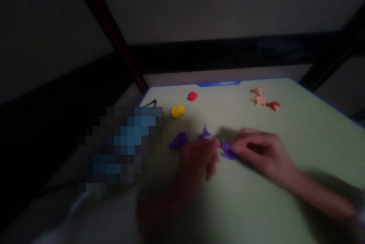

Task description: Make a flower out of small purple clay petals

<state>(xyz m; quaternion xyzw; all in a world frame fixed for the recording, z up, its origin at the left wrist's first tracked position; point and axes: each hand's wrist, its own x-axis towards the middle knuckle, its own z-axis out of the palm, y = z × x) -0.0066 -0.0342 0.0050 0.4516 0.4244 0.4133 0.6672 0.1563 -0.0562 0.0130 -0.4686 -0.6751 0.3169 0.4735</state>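
Note:
A small piece of purple modelling clay point(228, 152) is pinched between the thumb and fingers of my right hand point(264, 150), low over the table. My left hand point(196, 160) is just left of this piece, its fingers loosely bent and apart, the fingertips close to the clay; I cannot tell whether they touch it. Behind the left hand lies a larger purple clay lump point(179, 141), partly covered by it. A pointed purple clay bit point(205, 133) rests between the two hands, a little farther back. The picture is dim and blurred.
On the pale table point(285, 213) sit a yellow clay lump point(178, 111) and a red clay lump point(192, 96). Pinkish clay shapes point(258, 100) and a red-and-pink piece point(274, 106) lie at the back right. A pixelated bluish patch point(131, 133) hides the left side.

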